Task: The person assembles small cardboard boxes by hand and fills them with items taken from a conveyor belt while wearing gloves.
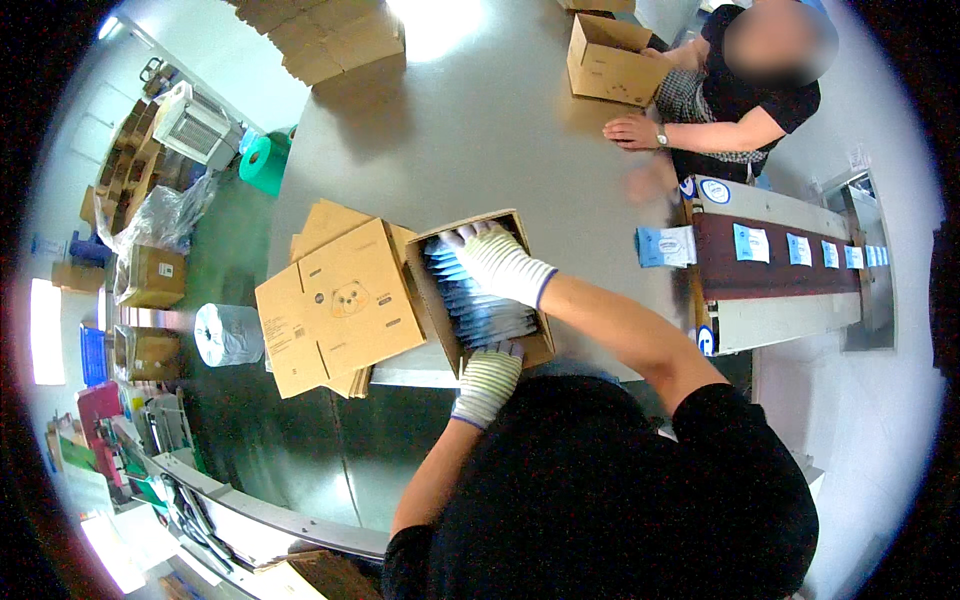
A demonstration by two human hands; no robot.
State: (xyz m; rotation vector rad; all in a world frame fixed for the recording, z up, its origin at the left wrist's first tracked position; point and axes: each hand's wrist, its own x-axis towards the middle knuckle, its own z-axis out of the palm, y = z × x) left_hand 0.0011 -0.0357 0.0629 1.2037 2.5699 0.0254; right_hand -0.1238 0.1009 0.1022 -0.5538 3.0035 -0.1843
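An open cardboard box (536, 345) stands near the table's front edge, filled with a row of thin blue-and-white packets (492, 318) standing close together. My right hand (492, 262), in a white striped knit glove, reaches over the box from the right. Its fingers are stretched out over the packets at the far end; the fingertips are partly hidden inside the box. At the near wall, my left hand (488, 384) wears a matching glove and has its fingers over the rim, closed on the box. The thumb is hard to make out.
Flattened cardboard boxes (345, 300) are stacked left of the box. On the right, a conveyor (780, 278) carries blue-and-white packets (752, 243). Across the table, a co-worker's hand (632, 131) rests beside another open box (612, 62). More cardboard (325, 40) sits at the far left.
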